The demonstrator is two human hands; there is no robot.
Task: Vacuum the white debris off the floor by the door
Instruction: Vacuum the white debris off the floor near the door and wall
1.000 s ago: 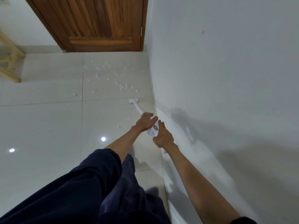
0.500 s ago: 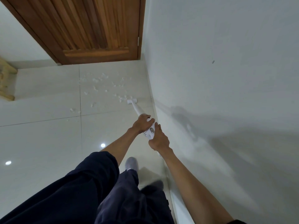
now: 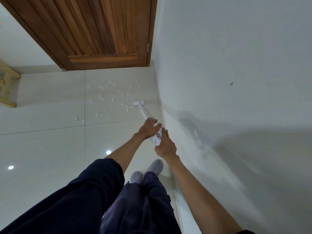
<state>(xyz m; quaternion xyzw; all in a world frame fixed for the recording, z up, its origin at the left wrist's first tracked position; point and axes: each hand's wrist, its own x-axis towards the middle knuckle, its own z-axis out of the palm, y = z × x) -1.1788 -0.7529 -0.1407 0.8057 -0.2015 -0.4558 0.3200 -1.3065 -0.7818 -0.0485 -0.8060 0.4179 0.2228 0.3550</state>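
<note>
Vacuum (image 3: pixel 157 137) clamped in left hand (image 3: pixel 149 127), right hand (image 3: pixel 166 146) | debris (image 3: pixel 101 96) ahead, seemingly touching nozzle (image 3: pixel 139 103)

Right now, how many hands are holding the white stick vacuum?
2. The left hand grips the stick vacuum where its tube meets the body; the right hand grips the rear end, nearer the wall. No other hand shows.

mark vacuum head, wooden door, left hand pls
vacuum head (image 3: pixel 139 103), head view, middle of the white floor nozzle.
wooden door (image 3: pixel 101 31), head view, slatted panel.
left hand (image 3: pixel 148 126), head view, back of the hand gripping the tube.
</note>
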